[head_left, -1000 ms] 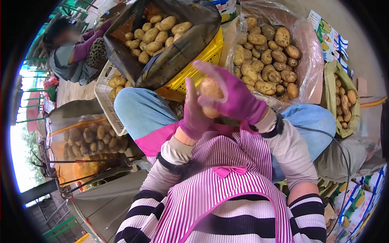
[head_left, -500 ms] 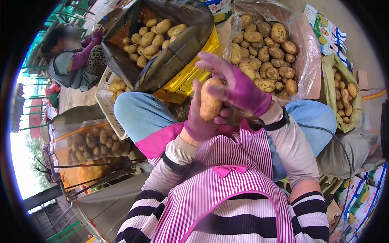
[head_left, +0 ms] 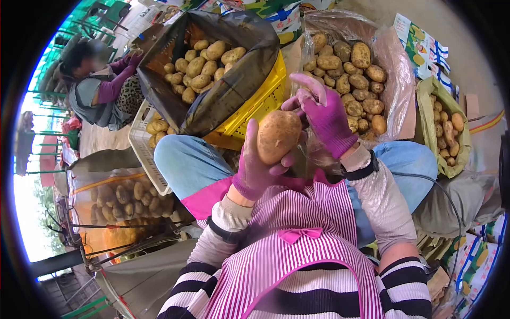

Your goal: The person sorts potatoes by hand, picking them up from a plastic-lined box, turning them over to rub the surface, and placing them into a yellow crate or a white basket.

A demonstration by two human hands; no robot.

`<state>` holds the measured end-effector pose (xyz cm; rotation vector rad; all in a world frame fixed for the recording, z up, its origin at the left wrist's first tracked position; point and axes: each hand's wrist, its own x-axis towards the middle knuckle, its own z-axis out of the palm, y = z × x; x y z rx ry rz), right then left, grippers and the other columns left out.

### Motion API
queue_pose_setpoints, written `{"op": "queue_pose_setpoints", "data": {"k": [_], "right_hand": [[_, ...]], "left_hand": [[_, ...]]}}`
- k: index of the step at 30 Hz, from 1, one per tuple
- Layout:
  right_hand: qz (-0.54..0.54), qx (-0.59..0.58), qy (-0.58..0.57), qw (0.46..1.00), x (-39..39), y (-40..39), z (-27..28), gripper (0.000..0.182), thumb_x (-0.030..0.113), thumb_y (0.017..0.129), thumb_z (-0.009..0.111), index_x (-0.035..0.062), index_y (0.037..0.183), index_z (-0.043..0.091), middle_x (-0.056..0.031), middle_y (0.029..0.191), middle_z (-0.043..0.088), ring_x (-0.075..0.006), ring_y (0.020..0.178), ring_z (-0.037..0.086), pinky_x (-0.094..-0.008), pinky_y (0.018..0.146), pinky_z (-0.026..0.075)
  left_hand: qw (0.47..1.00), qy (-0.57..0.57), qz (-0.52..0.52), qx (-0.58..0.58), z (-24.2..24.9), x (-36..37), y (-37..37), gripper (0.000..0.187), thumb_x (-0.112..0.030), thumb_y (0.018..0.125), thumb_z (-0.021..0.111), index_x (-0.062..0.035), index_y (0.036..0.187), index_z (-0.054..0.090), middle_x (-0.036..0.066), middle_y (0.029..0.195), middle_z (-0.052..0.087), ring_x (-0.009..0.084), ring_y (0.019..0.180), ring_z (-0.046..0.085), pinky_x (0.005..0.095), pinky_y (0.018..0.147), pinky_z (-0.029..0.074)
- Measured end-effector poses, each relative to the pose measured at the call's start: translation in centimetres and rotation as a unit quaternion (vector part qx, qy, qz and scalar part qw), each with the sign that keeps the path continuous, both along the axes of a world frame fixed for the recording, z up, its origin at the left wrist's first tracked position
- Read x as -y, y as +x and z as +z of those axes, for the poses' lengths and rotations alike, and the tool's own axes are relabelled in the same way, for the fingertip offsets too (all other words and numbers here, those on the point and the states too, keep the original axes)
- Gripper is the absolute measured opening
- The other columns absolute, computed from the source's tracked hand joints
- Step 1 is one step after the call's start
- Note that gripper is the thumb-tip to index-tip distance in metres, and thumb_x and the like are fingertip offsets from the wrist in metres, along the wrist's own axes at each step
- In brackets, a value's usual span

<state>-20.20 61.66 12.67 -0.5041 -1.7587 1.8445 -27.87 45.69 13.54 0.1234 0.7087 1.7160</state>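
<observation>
A large tan potato [head_left: 279, 136] rests in my left hand [head_left: 252, 167], whose purple-gloved fingers and thumb wrap its lower side. Just to the right of it is my right hand [head_left: 330, 114], also gloved, with its fingers apart and nothing between them. Its lower fingertips come close to the potato's upper right side. Beyond my right hand, a box lined with clear plastic [head_left: 399, 87] holds many potatoes. Past my left hand, a yellow crate [head_left: 249, 109] with a dark liner [head_left: 234, 72] contains more potatoes.
At the right, a greenish sack [head_left: 465, 146] of smaller potatoes stands open. A white crate [head_left: 146, 146] is beside my left knee, near a mesh-fronted bag [head_left: 127, 196] of potatoes. Another person [head_left: 103, 87] sits at the upper left. A black cable [head_left: 443, 186] runs along my right side.
The potato has turned in my left hand, showing a broader side. My right hand has drawn back to the right from in front of it.
</observation>
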Motion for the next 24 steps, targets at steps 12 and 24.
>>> {"op": "queue_pose_setpoints", "data": {"k": [12, 24], "right_hand": [[0.073, -0.009, 0.283, 0.956, 2.0, 0.2, -1.4, 0.045, 0.029, 0.091, 0.066, 0.0044, 0.129, 0.060, -0.0165, 0.110, 0.070, -0.0273, 0.100, 0.070, -0.0349, 0.085, 0.055], [-0.063, -0.009, -0.150, 0.987, -2.5, 0.9, -3.0, 0.033, 0.025, 0.104, 0.050, -0.0016, 0.119, 0.064, -0.0119, 0.099, 0.073, -0.0146, 0.082, 0.070, -0.0252, 0.074, 0.056]], "left_hand": [[0.987, -0.092, 0.069, -0.108, -4.6, 0.4, 0.2, 0.063, -0.060, 0.100, 0.037, -0.0058, 0.126, 0.054, 0.007, 0.100, 0.066, 0.0168, 0.070, 0.061, 0.0265, 0.054, 0.049], [0.978, 0.018, 0.203, -0.038, 0.1, -1.1, -16.9, 0.061, -0.048, 0.101, 0.046, -0.0013, 0.140, 0.043, 0.024, 0.129, 0.059, 0.0292, 0.103, 0.066, 0.0317, 0.073, 0.061]]}}
